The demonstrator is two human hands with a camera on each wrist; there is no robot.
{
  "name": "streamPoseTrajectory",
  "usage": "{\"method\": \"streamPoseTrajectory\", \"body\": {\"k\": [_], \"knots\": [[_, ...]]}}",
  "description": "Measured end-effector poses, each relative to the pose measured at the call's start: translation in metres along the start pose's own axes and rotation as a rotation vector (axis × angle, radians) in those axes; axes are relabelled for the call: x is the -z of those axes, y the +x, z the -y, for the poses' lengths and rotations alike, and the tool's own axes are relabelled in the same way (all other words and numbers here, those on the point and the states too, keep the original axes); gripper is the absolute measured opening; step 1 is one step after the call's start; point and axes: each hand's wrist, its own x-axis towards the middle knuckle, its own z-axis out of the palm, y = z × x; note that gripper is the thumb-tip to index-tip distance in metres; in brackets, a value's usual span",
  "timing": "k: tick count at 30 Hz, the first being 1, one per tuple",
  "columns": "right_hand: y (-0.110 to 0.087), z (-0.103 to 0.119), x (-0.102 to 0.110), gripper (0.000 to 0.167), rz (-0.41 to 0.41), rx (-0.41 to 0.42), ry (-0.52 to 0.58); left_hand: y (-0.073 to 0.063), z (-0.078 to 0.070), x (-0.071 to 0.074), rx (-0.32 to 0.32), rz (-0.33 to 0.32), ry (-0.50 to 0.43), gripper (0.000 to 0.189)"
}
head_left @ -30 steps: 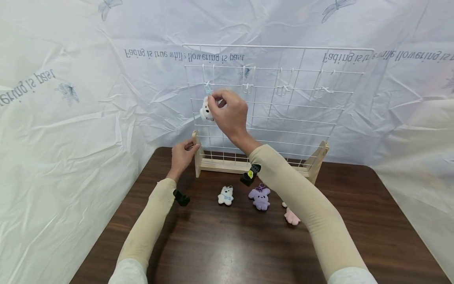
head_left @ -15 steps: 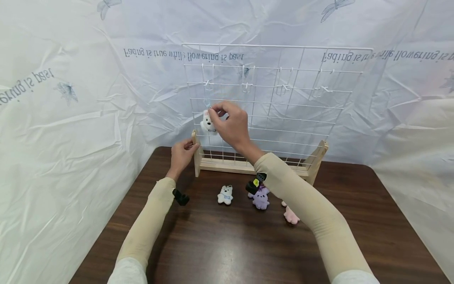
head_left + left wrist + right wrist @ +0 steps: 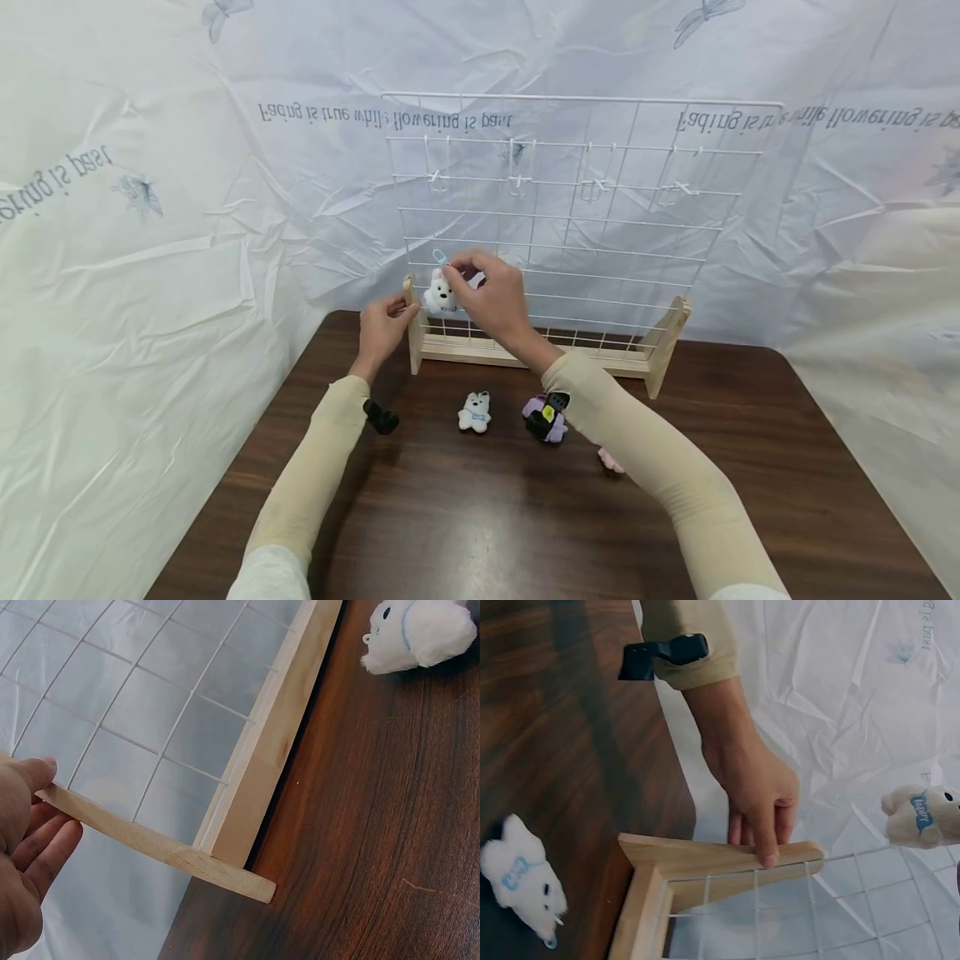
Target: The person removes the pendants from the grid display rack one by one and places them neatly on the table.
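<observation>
My right hand [image 3: 491, 296] pinches a small white plush keychain [image 3: 437, 298] by its top, in front of the left part of a white wire grid rack [image 3: 622, 254]. The plush has black eyes and nose, and its pale blue clasp [image 3: 439, 256] sticks up above the fingers. In the right wrist view this plush keychain [image 3: 915, 819] shows a blue bow. My left hand [image 3: 382, 332] grips the top of the rack's left wooden side piece [image 3: 150, 844], thumb on one face and fingers on the other. White hooks [image 3: 517, 182] hang in a row on the upper grid.
On the brown table [image 3: 420, 517] lie another white plush keychain [image 3: 474, 413] with a blue bow, a purple plush [image 3: 557, 434] partly behind the right wrist camera, and a pink plush [image 3: 611, 461] mostly covered by the right arm. A wrinkled white sheet [image 3: 187, 275] hangs behind.
My right hand has come down from the leftmost hook with the white plush keychain, whose clasp is now apart from the hook. The left hand has stayed on the wooden side piece.
</observation>
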Motion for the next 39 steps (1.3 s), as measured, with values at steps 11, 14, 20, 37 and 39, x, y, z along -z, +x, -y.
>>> {"method": "streamPoseTrajectory", "body": {"k": [11,14,20,37,39], "knots": [[-0.037,-0.009,-0.013,0.014,0.096,-0.093,0.039,-0.001,0.000,0.000,0.012,0.001,-0.008,0.039],[-0.046,-0.012,-0.017,0.013,0.125,-0.104,0.063,-0.001,-0.001,0.000,0.013,-0.003,-0.008,0.038],[-0.066,-0.018,-0.024,0.011,0.178,-0.147,0.077,-0.001,-0.001,0.001,0.012,0.001,-0.009,0.037],[-0.113,-0.034,-0.046,0.009,0.312,-0.238,0.120,0.000,-0.002,0.001,0.010,0.001,-0.016,0.036],[-0.117,-0.035,-0.049,0.010,0.332,-0.253,0.120,0.000,-0.001,0.001,0.010,0.001,-0.016,0.036]]}}
